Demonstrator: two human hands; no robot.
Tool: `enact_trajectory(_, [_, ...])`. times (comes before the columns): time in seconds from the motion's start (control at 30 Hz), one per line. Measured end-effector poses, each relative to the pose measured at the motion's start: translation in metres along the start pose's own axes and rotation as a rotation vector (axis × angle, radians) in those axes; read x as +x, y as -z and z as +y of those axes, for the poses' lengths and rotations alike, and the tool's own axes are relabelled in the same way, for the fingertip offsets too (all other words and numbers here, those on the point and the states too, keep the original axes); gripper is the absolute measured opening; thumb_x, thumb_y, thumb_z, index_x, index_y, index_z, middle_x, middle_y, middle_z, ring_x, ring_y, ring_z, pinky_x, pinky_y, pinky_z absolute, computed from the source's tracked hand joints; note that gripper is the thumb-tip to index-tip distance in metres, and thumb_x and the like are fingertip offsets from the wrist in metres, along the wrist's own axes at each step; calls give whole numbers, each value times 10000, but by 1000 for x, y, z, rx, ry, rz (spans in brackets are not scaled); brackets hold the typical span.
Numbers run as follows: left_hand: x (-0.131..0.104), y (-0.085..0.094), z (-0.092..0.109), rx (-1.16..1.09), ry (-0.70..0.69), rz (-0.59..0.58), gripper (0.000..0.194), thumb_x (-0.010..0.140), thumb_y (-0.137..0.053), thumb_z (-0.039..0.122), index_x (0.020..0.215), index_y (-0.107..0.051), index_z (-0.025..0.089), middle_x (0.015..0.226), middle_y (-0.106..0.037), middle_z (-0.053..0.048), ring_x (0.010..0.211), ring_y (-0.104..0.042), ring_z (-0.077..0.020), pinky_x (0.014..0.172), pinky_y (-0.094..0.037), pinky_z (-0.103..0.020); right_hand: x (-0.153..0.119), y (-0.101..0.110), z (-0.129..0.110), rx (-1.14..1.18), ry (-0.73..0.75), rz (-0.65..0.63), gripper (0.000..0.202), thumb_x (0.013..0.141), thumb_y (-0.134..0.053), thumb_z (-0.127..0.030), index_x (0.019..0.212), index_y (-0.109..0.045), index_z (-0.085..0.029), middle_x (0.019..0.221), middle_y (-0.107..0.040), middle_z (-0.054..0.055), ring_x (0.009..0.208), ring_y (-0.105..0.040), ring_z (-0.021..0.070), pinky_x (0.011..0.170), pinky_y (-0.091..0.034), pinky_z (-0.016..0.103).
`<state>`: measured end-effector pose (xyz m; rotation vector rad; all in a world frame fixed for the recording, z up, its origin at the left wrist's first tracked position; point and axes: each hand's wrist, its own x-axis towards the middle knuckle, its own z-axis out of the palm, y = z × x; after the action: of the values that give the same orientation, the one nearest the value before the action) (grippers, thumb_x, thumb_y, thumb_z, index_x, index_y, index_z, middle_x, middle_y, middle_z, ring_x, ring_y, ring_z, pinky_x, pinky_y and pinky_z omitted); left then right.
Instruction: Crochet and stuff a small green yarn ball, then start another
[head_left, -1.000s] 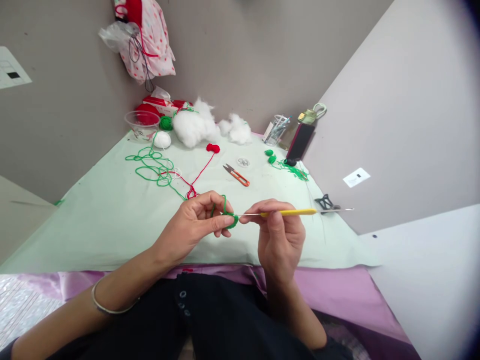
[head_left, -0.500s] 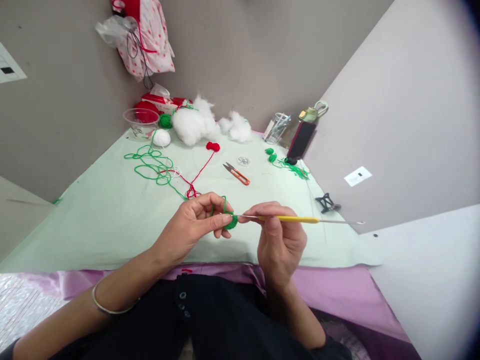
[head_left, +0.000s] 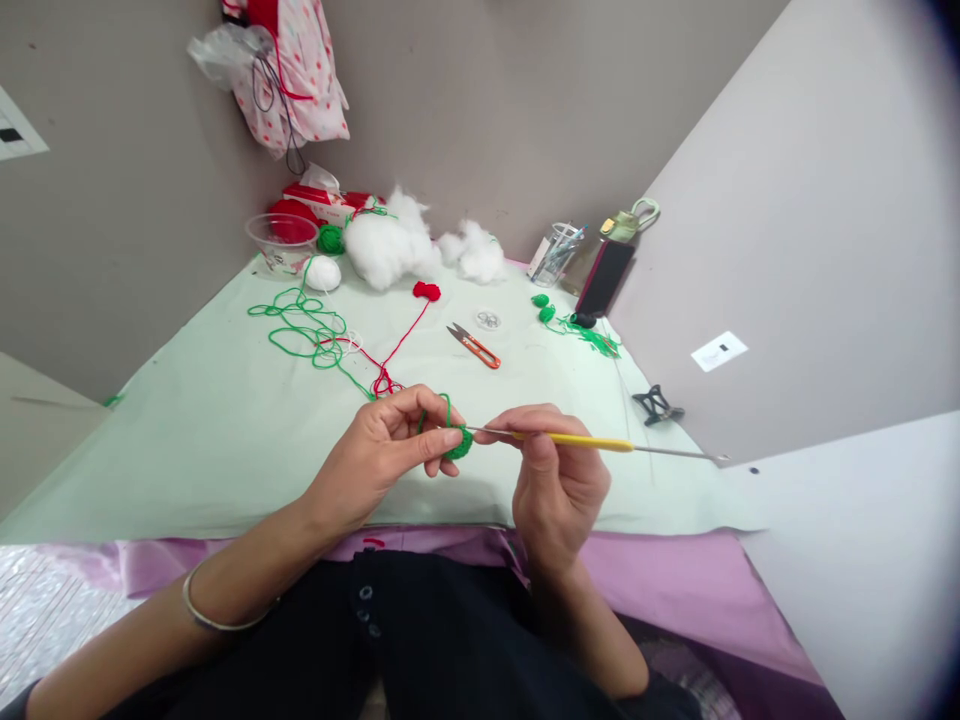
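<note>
My left hand pinches a small green crochet piece between thumb and fingers, above the near part of the table. Green yarn loops up over the fingers of that hand. In my right hand is a crochet hook with a yellow handle, gripped like a pen. Its thin metal tip points left and meets the top of the green piece; the exact stitch is too small to make out. The hook's other metal end sticks out to the right.
Loose green yarn, red yarn and orange thread snips lie beyond my hands. White stuffing, a plastic tub and a tissue box stand at the back. A phone leans at right, near a black stand.
The hook has tilted a little, its right end dropping slightly and its tip rising at the green piece. Both hands keep their hold and have barely moved.
</note>
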<state>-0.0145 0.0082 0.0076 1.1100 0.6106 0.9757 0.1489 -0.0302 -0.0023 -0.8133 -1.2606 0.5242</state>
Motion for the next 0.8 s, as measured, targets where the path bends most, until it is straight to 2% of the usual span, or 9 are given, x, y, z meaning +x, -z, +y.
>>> enact_trajectory(0.17, [2,3,-3,51,1,12,164,845,-798,286,849,-673,180,816,-622,40,623,-613,-61,620,-509,-198,1,1,1,-91,135,-61,215,1016,-532,-175,1046,-731,-250,892,-736,23,835,-707,185,724,-577,372])
enact_trajectory(0.27, [0,4,-4,103,9,28,169,853,-794,301,872,-667,191,779,-616,44,638,-629,-68,623,-485,-196,1,3,2,-110,161,-81,235,1014,-520,-147,1056,-732,-241,893,-738,28,833,-701,182,723,-572,369])
enact_trajectory(0.5, [-5,-4,-2,258,-90,163,193,846,-793,293,812,-639,182,784,-637,28,655,-625,-80,615,-467,-211,-4,3,2,-184,251,-125,240,992,-554,-125,1100,-736,-238,947,-748,55,904,-699,195,739,-578,362])
enact_trajectory(0.6, [-3,-2,-2,214,-42,82,174,851,-790,299,828,-662,184,781,-618,37,650,-632,-76,620,-469,-213,-4,1,4,-47,144,-86,204,1006,-554,-175,1051,-740,-246,904,-733,37,861,-698,182,732,-580,352])
enact_trajectory(0.67, [-2,0,-2,143,12,19,154,849,-794,295,935,-700,208,793,-603,48,636,-624,-72,621,-480,-217,-4,0,6,93,11,-59,191,1017,-551,-209,1028,-735,-257,898,-720,20,801,-700,159,706,-587,330])
enact_trajectory(0.73, [-2,1,-2,73,54,-18,291,854,-789,285,1131,-702,260,823,-605,54,639,-628,-73,611,-481,-218,-5,0,9,206,-104,-35,186,1023,-550,-232,1014,-734,-263,913,-717,7,757,-703,133,693,-597,303])
enact_trajectory(0.8, [-2,2,-2,29,79,-26,467,862,-782,270,1306,-640,310,851,-615,55,640,-640,-74,589,-461,-209,-5,-1,10,258,-165,-11,186,1024,-555,-247,1001,-739,-263,925,-722,1,737,-708,117,697,-608,285])
